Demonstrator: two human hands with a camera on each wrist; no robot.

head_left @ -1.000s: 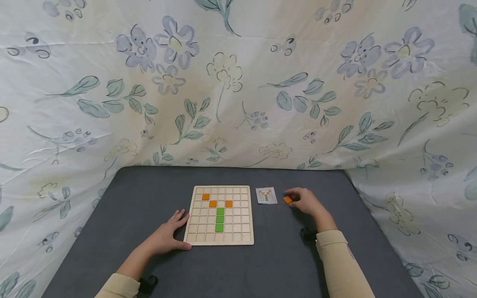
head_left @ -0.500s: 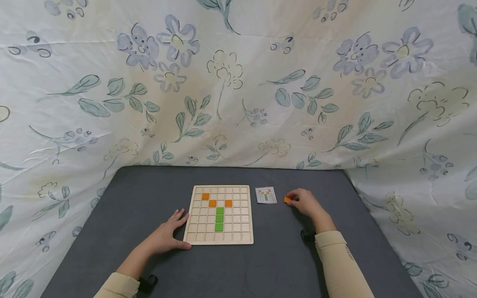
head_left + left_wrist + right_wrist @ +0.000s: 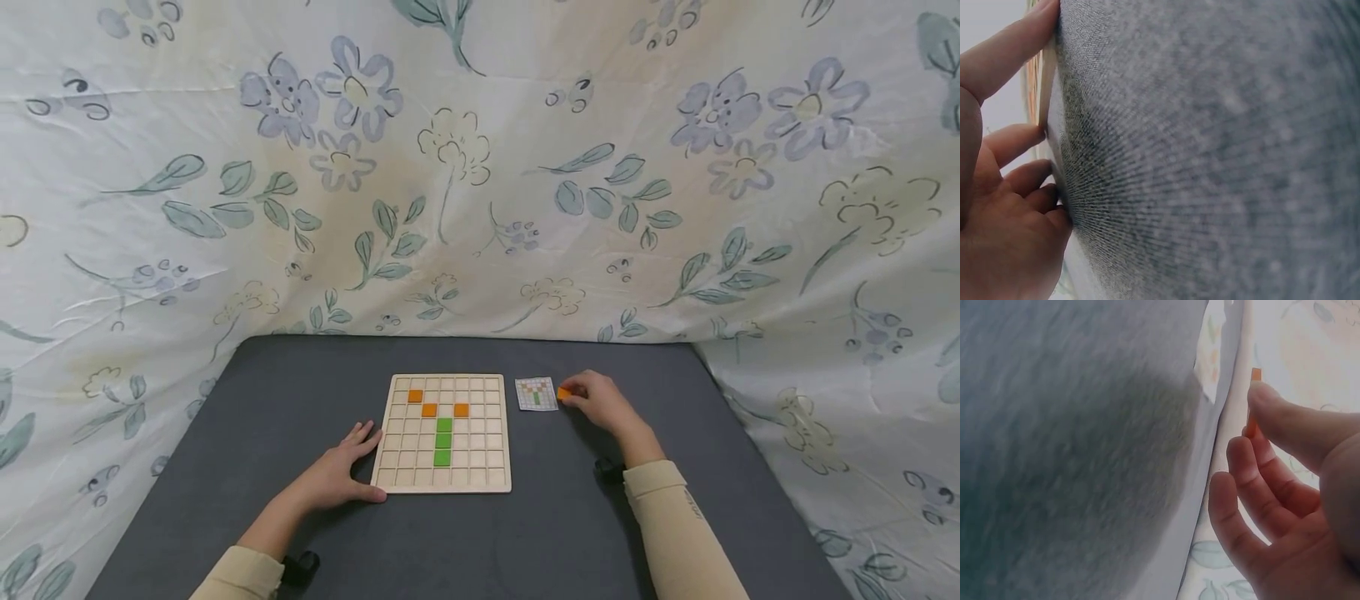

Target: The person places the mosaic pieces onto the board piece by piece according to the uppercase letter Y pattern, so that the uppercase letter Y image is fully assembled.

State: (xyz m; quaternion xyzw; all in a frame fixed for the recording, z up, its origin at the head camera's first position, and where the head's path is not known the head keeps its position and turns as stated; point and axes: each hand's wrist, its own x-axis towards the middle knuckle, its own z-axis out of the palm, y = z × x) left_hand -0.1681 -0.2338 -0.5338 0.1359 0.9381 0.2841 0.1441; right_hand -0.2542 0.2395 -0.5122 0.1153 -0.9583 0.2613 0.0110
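A pale wooden grid board (image 3: 480, 458) lies on the dark table, with orange square tiles (image 3: 461, 410) and a column of green tiles (image 3: 442, 457) set in its cells. The left hand (image 3: 337, 473) rests at the board's left side, thumb by the near corner and fingers spread along the edge; in the left wrist view its fingertips (image 3: 1038, 22) touch the board edge. Between thumb and fingers the right hand (image 3: 603, 406) pinches an orange tile (image 3: 1255, 375), held just right of the small pattern card (image 3: 536, 394).
The dark grey table (image 3: 480, 550) stretches around the board on all sides. A flowered cloth (image 3: 480, 167) hangs behind and beside the table. Black wrist straps (image 3: 609, 471) sit at both cuffs.
The right hand has moved left with the orange tile, closer to the pattern card. The left hand and the board stay where they were.
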